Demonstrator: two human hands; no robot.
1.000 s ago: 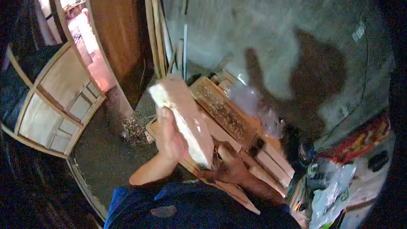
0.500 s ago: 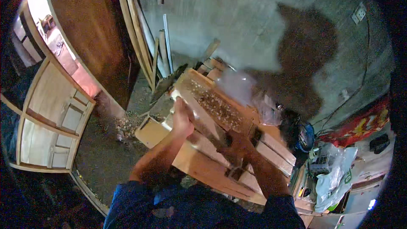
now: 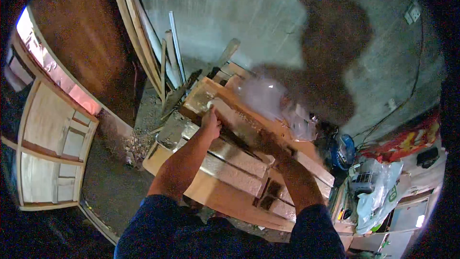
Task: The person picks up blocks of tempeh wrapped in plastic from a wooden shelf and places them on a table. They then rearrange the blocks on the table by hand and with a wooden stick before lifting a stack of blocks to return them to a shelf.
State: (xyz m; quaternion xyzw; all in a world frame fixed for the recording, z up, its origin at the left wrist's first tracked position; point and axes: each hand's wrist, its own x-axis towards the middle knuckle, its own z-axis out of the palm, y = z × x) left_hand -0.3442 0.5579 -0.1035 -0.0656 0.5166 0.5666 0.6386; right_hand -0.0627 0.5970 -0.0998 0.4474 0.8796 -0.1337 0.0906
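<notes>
A short wooden board (image 3: 235, 116) lies slantwise across the workbench, with one of my hands at each end. My left hand (image 3: 211, 125) closes round its left end, the thumb on top near the tip. My right hand (image 3: 271, 147), dark in shadow, grips the right end; its fingers are partly hidden. Under and behind the board runs a wide orange-brown plank (image 3: 282, 132), where some wood shavings show along the board's far edge. Nearer to me, several pale wooden blocks (image 3: 230, 165) lie in rows on the bench.
A clear plastic bag (image 3: 262, 95) rests behind the plank. Long wood strips (image 3: 139, 33) lean on the wall at the left. A panelled wooden frame (image 3: 50, 120) stands far left. On the right are a blue round object (image 3: 343, 151) and a pale plastic bag (image 3: 381, 201).
Both hands have shifted the board away from me, toward the wall, onto the strip of shavings. It now covers most of them, and the pale blocks nearer to me are more exposed.
</notes>
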